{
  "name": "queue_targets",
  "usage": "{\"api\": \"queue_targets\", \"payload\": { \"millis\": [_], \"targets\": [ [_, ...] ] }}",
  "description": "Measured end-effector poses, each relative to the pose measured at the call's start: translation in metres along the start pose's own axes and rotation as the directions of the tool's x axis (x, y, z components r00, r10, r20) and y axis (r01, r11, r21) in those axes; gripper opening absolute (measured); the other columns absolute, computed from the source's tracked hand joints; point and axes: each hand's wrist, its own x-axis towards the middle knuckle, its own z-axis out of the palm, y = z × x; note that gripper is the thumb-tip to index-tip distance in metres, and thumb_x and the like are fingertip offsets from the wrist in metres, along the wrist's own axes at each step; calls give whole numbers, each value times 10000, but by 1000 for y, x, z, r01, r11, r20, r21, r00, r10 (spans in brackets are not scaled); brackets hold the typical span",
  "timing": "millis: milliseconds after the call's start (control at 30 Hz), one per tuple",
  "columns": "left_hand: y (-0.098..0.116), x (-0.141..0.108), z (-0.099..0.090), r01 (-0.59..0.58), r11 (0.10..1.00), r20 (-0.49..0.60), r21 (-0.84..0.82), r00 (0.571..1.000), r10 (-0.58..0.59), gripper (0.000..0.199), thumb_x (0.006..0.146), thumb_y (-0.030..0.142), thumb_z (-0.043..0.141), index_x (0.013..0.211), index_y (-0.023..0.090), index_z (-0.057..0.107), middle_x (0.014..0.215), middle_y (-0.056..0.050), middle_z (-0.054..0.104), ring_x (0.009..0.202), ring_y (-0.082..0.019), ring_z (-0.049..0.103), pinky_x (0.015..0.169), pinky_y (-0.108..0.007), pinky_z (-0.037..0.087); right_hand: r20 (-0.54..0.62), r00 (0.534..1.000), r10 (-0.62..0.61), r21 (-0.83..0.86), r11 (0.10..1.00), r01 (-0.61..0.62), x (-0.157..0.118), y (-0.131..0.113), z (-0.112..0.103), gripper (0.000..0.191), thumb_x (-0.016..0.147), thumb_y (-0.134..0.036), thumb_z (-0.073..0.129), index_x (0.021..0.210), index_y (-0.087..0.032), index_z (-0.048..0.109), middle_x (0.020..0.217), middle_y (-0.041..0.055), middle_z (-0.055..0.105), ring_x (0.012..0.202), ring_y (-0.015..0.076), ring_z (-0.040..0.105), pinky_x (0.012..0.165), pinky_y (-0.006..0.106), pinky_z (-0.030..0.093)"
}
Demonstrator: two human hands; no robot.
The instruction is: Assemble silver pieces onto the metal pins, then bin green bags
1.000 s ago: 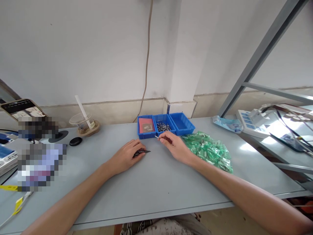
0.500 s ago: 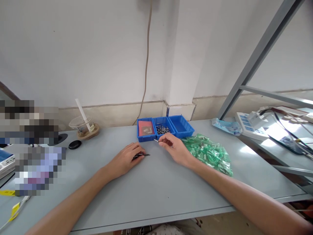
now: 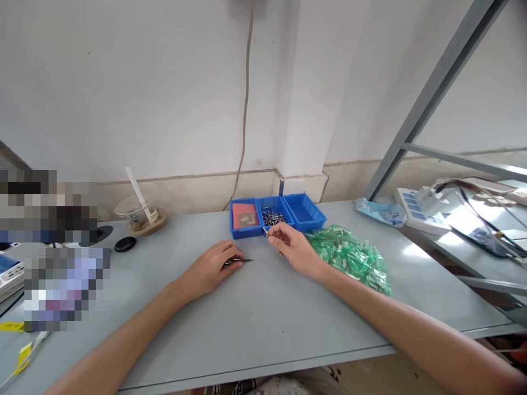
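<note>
My left hand (image 3: 216, 263) rests on the grey table with its fingers curled round a bunch of thin dark metal pieces (image 3: 237, 260); their pointed ends stick out to the right. Between thumb and fingertips, my right hand (image 3: 293, 244) pinches a small slim silvery metal pin (image 3: 264, 230), mostly hidden by the fingers. It hovers just in front of the middle blue bin (image 3: 258, 204), which holds many small metal pins (image 3: 272, 216). The left blue bin (image 3: 246, 235) contains a pink sheet (image 3: 244, 211) and a small clear bag. Green plastic packets (image 3: 354, 255) lie beside my right wrist.
A third blue bin (image 3: 304, 211) stands on the right. Further right are a light-blue packet (image 3: 381, 213), a white power strip (image 3: 418, 211) and a metal frame (image 3: 432, 99). Towards the left sit a plastic cup (image 3: 134, 207) and a black disc (image 3: 125, 244).
The pin in my right hand has turned from nearly level to pointing more upward, towards the middle bin. My left hand stays in place. The view shifts very slightly.
</note>
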Motion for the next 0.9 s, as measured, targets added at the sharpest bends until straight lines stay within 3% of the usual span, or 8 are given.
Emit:
{"api": "queue_targets", "payload": {
  "millis": [133,233,433,600,700,900],
  "targets": [
    [1,0,0,5,1000,-8,-6,1000,-5,209,1099,350,486,1171,248,654,1112,-53,661,1021,-225,601,893,-367,512,-45,995,-91,-182,980,81,-3,-3,-1,104,977,-336,637,987,-234,652,940,3,638,831,166,571,754,307,466],
    [2,1,0,10,1000,-3,-2,1000,-10,201,1099,344,487,1160,249,653,1101,-49,664,1017,-225,604,891,-365,511,-35,994,-106,-221,971,96,-5,-6,-2,99,970,-328,648,974,-231,668,956,10,652,826,167,575,758,313,465],
    [0,0,0,11,1000,0,3,1000,-11,182,1099,343,494,1156,250,640,1098,-42,660,1020,-222,597,894,-360,505,120,992,30,-5,1000,-30,-5,-9,0,280,1026,-460,562,989,-201,661,883,12,650,688,138,551,658,293,454],
    [-1,0,1,16,1000,7,12,1000,-16,166,1099,331,499,1156,254,635,1089,-40,659,1021,-225,591,880,-352,496,207,976,67,199,974,-110,-4,-14,1,354,987,-534,623,997,-183,661,862,13,636,675,123,554,670,289,471],
    [0,0,1,20,1000,9,5,1000,-20,160,1100,325,498,1151,255,633,1094,-36,660,1014,-221,590,881,-350,494,182,980,78,240,963,-121,-4,-13,1,330,954,-520,679,1002,-196,640,857,0,628,666,119,545,663,288,467],
    [0,0,1,14,1000,2,-2,1000,-14,162,1103,321,489,1150,260,632,1111,-34,660,1023,-218,593,890,-351,497,32,998,61,87,994,-64,-2,-8,1,263,920,-436,725,913,-217,580,812,-37,562,645,118,531,615,276,433]
  ]
}}
